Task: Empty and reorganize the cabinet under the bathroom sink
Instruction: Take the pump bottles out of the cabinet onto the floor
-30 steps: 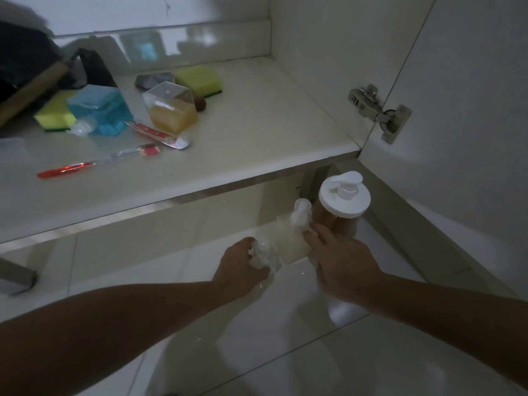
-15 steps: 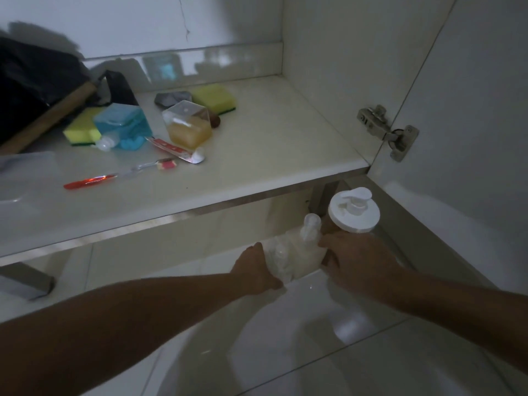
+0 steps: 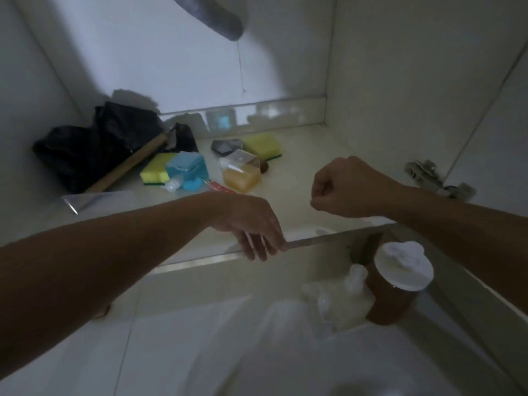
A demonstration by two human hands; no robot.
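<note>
White laminate lines the cabinet (image 3: 385,81) in front of me, and its shelf (image 3: 300,178) carries most of the clutter. At the back left lies a crumpled black bag (image 3: 94,150) with a wooden handle (image 3: 128,167) slanting across it. Beside that sits a yellow sponge (image 3: 155,168), touching a blue bottle (image 3: 187,170) that lies on its side with its clear cap towards me. Just right of it lies a clear bottle of amber liquid (image 3: 241,174), with a red-and-white tube (image 3: 220,186) peeking out between the two. Behind them are a grey lump (image 3: 227,145) and a second yellow sponge (image 3: 263,145).

My left hand (image 3: 251,224) hangs over the shelf's front edge, fingers straight and slack, pointing down, its grip open with nothing in it. My right hand (image 3: 343,187) hovers above the shelf's right part, curled into a loose fist; its grip looks empty, though I cannot see inside the curl.

Down on the tiled floor (image 3: 171,352), below the shelf at the right, stands a brown jar with a white pump lid (image 3: 400,284). Touching its left side is a cluster of pale, translucent small bottles (image 3: 340,301), too blurred to count. A metal door hinge (image 3: 434,178) shows at the right wall, and a grey pipe (image 3: 211,15) curves down from above.
</note>
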